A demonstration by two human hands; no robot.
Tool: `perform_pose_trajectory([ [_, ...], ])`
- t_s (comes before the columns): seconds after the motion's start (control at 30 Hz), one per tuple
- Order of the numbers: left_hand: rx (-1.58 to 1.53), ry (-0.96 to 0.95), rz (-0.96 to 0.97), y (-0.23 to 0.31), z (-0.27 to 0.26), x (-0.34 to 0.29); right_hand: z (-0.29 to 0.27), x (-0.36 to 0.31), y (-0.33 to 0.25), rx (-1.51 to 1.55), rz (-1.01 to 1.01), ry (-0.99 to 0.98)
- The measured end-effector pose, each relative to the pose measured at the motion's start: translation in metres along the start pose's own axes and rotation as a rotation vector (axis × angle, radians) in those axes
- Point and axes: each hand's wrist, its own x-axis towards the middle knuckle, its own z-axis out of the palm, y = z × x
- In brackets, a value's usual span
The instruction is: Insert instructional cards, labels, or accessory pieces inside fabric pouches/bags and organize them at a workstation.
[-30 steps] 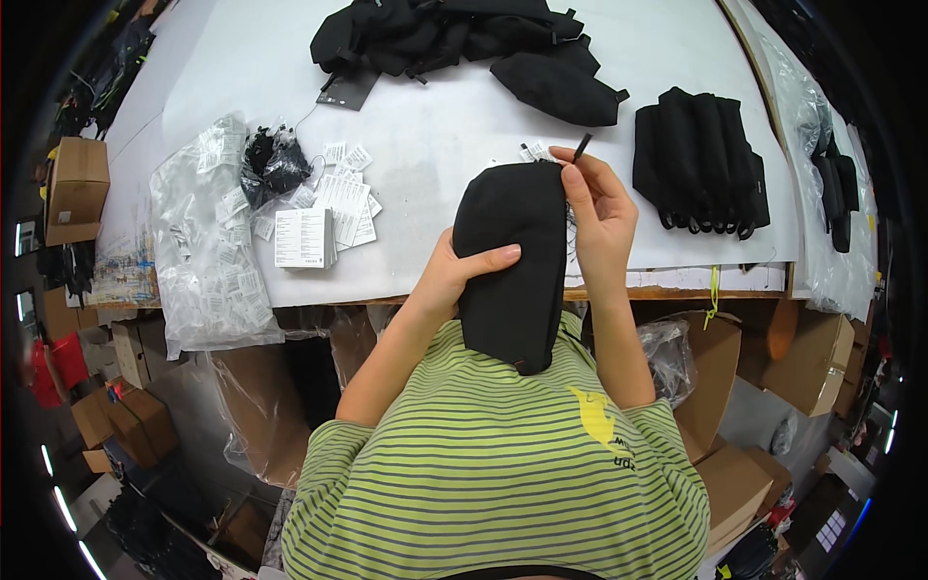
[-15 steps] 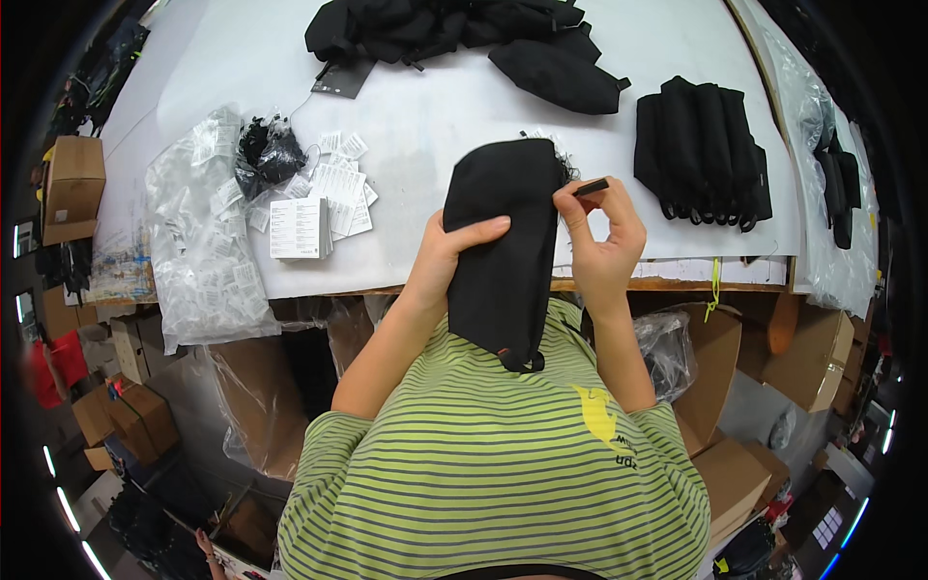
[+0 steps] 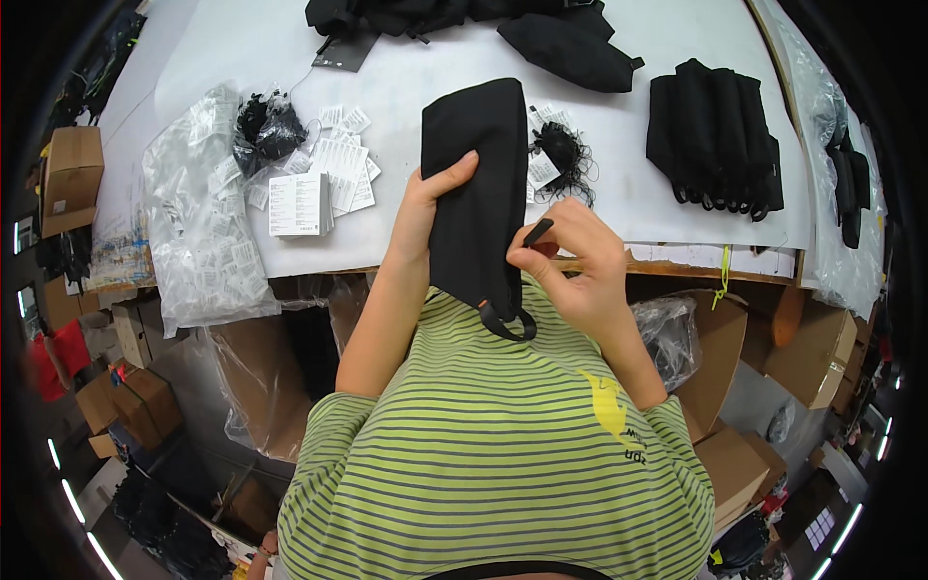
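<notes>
A black fabric pouch [image 3: 474, 116] hangs upright in front of me, with a black loop [image 3: 507, 325] and a small orange mark at its lower end. My left hand [image 3: 421, 208] is closed around its left side, thumb lying on the front. Beside the pouch's lower right edge, my right hand [image 3: 580, 266] pinches a short black tab [image 3: 538, 232] that looks like a zipper pull. Whether the tab joins the pouch is hidden by the fingers. Just beyond this hand, a tangle of black strings [image 3: 565, 155] with white labels lies on the table.
On the white table [image 3: 406, 116], more black pouches [image 3: 570, 53] are heaped at the back, and several stand in a row [image 3: 713, 135] at right. A stack of white cards [image 3: 298, 205] and a clear bag of labels [image 3: 203, 232] lie at left. Cardboard boxes [image 3: 710, 358] sit below.
The pouch has shifted up and left in my left hand. My right hand has moved down along its right edge with the black tab, uncovering the string tangle.
</notes>
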Motion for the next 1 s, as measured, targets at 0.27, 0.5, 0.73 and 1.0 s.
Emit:
perform_pose_trajectory([
  [0.27, -0.084, 0.018, 0.023, 0.01, -0.009, 0.005, 0.005, -0.007, 0.001, -0.002, -0.06, -0.154],
  [0.5, -0.001, -0.033, 0.077, 0.009, -0.004, 0.003, 0.005, 0.0, -0.002, 0.009, -0.048, -0.029],
  [0.73, -0.062, 0.011, 0.081, 0.013, -0.004, 0.006, -0.001, 0.0, 0.001, -0.053, -0.087, -0.067],
  [1.0, 0.271, 0.138, 0.309, 0.009, 0.006, -0.005, -0.035, 0.015, 0.023, -0.801, -0.149, -0.319],
])
